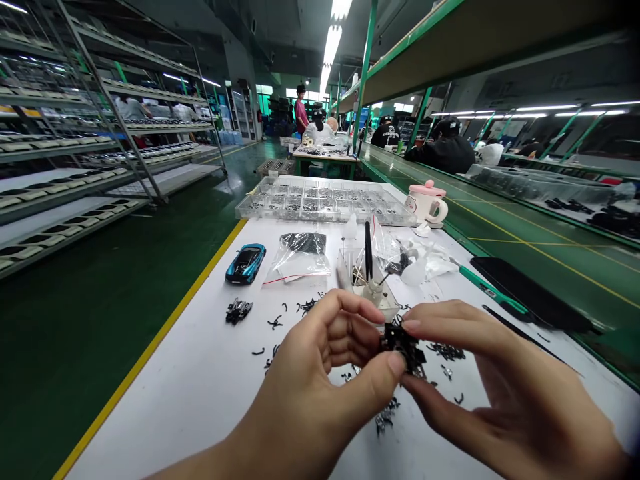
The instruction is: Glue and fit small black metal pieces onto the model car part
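Between my two hands, above the white table, is a small black part with fine detail; its exact kind is not clear. My left hand grips its left side with thumb and curled fingers. My right hand pinches its right side between thumb and fingertips. Small black pieces lie scattered under and around both hands. A similar black and silver assembly rests at the left, below a blue and black toy car. My fingers hide parts of the held piece.
A clear compartment box with small parts stands at the back, beside a pink-lidded mug. Nearer are a plastic bag of black parts and a small container with tools. At the right lie a green tool and black pouch.
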`<state>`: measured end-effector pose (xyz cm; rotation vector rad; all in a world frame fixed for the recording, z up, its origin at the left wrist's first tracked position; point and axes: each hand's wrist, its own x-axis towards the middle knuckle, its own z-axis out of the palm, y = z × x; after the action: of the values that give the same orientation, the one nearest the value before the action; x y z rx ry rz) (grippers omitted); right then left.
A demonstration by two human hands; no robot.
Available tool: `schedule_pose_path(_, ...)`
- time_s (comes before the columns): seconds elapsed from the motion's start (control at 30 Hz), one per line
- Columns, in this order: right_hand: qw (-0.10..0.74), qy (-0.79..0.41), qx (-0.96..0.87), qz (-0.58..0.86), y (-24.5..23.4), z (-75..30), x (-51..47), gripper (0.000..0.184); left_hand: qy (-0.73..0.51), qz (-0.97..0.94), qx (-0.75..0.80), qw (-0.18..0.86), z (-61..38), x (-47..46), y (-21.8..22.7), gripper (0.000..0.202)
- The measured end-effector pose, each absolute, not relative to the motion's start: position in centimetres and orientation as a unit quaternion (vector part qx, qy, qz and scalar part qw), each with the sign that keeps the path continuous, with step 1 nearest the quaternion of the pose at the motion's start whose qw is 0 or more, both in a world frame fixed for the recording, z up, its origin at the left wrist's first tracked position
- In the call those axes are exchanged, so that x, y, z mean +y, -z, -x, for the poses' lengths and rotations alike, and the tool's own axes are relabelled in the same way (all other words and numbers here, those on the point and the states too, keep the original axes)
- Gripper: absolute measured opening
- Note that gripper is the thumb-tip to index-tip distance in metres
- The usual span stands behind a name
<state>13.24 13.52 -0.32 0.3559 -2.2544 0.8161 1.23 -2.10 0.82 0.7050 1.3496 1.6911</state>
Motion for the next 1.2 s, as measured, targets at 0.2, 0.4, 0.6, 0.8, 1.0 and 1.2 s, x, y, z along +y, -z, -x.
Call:
schedule_pose_path(0.2, 0.335, -0.316, -0.879, -0.12, 0.4, -13.0, 13.7, 0.039, -0.649, -0.263, 0.561, 0.441, -0.7, -1.7, -0.5, 0.033)
schedule_pose_path(0.4, 0.316, -0.269, -0.91, 0.013, -1.8, -14.4, 18.6, 0.032, -0.653, -0.228, 0.567, 0.448, -0.2, -1.1, -0.6, 0.032)
schedule_pose_path(0.6, 0.037, -0.097, -0.965, 0.239, -1.6, -15.2, 25.7, 0.04, -0.651, -0.222, 0.581, 0.436, -0.4, -1.3, -0.6, 0.032)
schedule_pose_path(0.8, -0.18, -0.011, -0.898, 0.402, 0.5, -15.3, 30.6, 0.016, -0.618, -0.239, 0.608, 0.437, -0.1, -1.5, -0.8, 0.034)
schedule_pose_path(1.0, -0.292, -0.036, -0.844, 0.449, 1.5, -14.8, 32.3, 0.019, -0.611, -0.252, 0.624, 0.417, -0.5, -1.6, -1.3, 0.031)
schedule_pose_path(1.2, -0.169, -0.077, -0.894, 0.408, 1.8, -15.8, 32.9, 0.019, -0.625, -0.257, 0.627, 0.387, -0.4, -1.7, -1.7, 0.02)
